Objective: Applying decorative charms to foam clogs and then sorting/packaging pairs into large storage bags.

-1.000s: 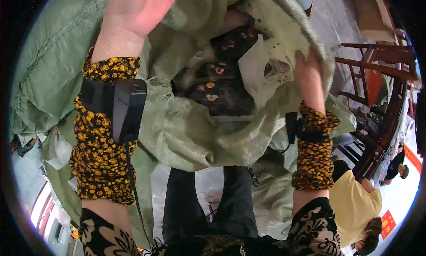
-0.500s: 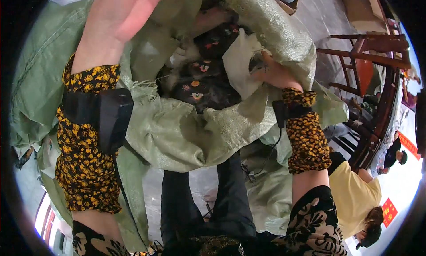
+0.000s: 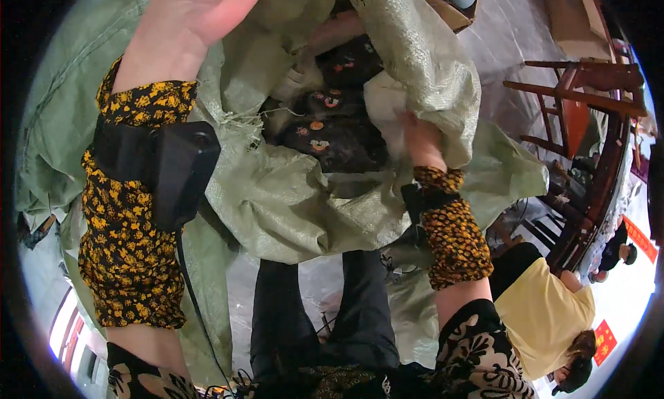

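A large pale green woven sack (image 3: 297, 219) gapes open in front of me, its rim folded outward and frayed at the left. Inside lie black fabric items (image 3: 346, 146) with small colourful motifs, packed in clear plastic. My left hand (image 3: 211, 15) is at the sack's far left side; its fingers are cut off by the top edge. Inside the mouth at the right, my right hand (image 3: 423, 144) is beside a whitish sheet (image 3: 386, 101) and against the sack's inner wall. Its fingers are smeared and partly hidden, so its hold does not show.
More green sacking (image 3: 76, 108) spreads at the left. A cardboard box (image 3: 449, 8) stands beyond the sack. To the right are a wooden chair (image 3: 570, 108) and a dark wooden table edge (image 3: 598, 191). A person in a yellow top (image 3: 546, 309) is at the lower right.
My right hand has moved left and a little nearer, and the sack's right rim has come inward with it. The whitish sheet shows less. My left hand is slightly lower in view.
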Demonstrator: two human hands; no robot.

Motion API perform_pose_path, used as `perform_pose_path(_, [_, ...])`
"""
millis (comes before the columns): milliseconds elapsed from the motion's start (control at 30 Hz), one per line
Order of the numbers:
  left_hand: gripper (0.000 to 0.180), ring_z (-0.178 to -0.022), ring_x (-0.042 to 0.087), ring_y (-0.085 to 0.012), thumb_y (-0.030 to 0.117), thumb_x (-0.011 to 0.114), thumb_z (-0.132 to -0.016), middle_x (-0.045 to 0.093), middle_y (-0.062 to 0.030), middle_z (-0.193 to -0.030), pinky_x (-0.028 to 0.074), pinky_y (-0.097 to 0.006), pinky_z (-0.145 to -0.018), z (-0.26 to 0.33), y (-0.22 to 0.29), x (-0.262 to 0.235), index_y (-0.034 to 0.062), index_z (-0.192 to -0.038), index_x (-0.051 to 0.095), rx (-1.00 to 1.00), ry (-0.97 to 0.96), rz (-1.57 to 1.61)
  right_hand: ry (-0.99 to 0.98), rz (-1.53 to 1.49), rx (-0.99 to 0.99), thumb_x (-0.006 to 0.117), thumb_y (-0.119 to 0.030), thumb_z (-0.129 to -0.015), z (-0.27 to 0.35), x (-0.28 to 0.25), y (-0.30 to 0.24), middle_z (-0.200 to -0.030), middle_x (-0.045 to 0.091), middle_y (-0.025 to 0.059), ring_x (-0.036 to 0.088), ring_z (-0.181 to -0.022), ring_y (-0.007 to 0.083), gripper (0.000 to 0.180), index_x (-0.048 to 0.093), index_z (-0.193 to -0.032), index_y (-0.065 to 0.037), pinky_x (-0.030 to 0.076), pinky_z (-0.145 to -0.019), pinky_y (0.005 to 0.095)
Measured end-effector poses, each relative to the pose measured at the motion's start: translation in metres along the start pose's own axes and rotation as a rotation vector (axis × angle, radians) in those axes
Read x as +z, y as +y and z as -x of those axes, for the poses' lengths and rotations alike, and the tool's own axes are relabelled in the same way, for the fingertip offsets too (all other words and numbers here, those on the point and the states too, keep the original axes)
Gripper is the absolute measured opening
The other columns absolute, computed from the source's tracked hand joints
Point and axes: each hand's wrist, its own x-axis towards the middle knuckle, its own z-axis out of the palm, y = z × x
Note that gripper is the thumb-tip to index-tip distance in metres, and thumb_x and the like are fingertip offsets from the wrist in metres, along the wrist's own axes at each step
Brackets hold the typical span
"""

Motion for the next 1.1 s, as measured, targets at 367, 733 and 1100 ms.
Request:
perform_pose_path(367, [0.021, -0.093, 0.056, -0.0176, 0.022, 0.063, -0.090, 0.059, -0.0017, -0.103, 0.047, -0.037, -0.081, -0.013, -0.019, -0.019, 0.0074, -0.105, 0.057, -0.239, 0.125, -0.048, -0.072, -1.030, 0.185, 0.063, 0.003, -0.079, 0.073, -0.135, 0.028, -0.101, 0.061, 0.0047, 0.056, -0.093, 0.0126, 0.034, 0.056, -0.112, 0.001, 0.045, -0.081, 0.0254])
perform_pose_path(733, [0.035, -0.066, 0.059, -0.0113, 0.036, 0.054, -0.090, 0.060, -0.0026, -0.078, 0.046, -0.024, -0.057, 0.005, -0.074, -0.052, 0.0020, -0.097, 0.059, -0.867, -0.214, -1.021, 0.343, -1.985, 0.039, 0.066, -0.004, -0.075, 0.243, -0.155, 0.093, -0.107, 0.063, 0.0146, 0.060, -0.095, 0.0188, 0.028, 0.056, -0.100, 0.006, 0.047, -0.086, 0.0329])
perform_pose_path(1100, [0.023, -0.082, 0.061, -0.0225, 0.017, 0.057, -0.087, 0.064, -0.0139, -0.087, 0.048, -0.034, -0.073, 0.072, -0.157, 0.231, -0.0015, -0.099, 0.061, -0.510, -0.340, -0.628, 0.732, -1.630, 0.452, 0.066, -0.004, -0.076, 0.400, -0.217, 0.144, -0.108, 0.063, 0.0138, 0.060, -0.095, 0.0185, 0.029, 0.057, -0.101, 0.005, 0.046, -0.086, 0.0328])
